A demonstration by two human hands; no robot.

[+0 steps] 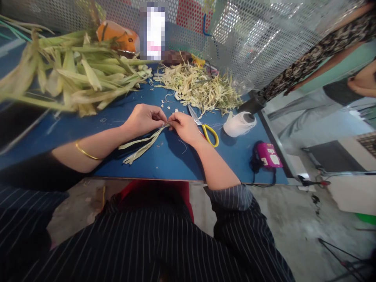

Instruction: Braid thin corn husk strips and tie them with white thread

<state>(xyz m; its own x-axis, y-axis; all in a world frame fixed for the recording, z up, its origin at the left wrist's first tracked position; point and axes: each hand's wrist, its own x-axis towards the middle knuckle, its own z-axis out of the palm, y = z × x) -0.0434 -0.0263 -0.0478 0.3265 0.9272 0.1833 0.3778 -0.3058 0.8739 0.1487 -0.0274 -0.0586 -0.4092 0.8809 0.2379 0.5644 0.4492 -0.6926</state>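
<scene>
A blue-topped desk (232,168) is backed by a perforated metal panel (249,39). Its back left corner is covered by a loose heap of corn husks (85,74), and toward the back right corner a pile of shredded husk (199,86) is spread along the back edge.

Midway between the side edges, a small bundle of husk strips (143,148) is held by its gathered upper end, the loose ends being fanned down toward the front edge. This end is pinched between thumb and fingers of the left hand (147,117); it is met from the other side by the right hand (183,124), whose thumb and fingertips are likewise pressed together on it. Whether thread is wound there cannot be told.

Just beside the right hand, yellow-handled scissors (194,115) are laid down. A cone of white thread (236,125) is placed near the right edge, and a magenta device (268,154) is set by the front right corner.

The step in hand is judged to be the joining or binding of the strips at their tip. For the next move, a firm grip seems to be required from one hand while fine finger work is done by the other.
</scene>
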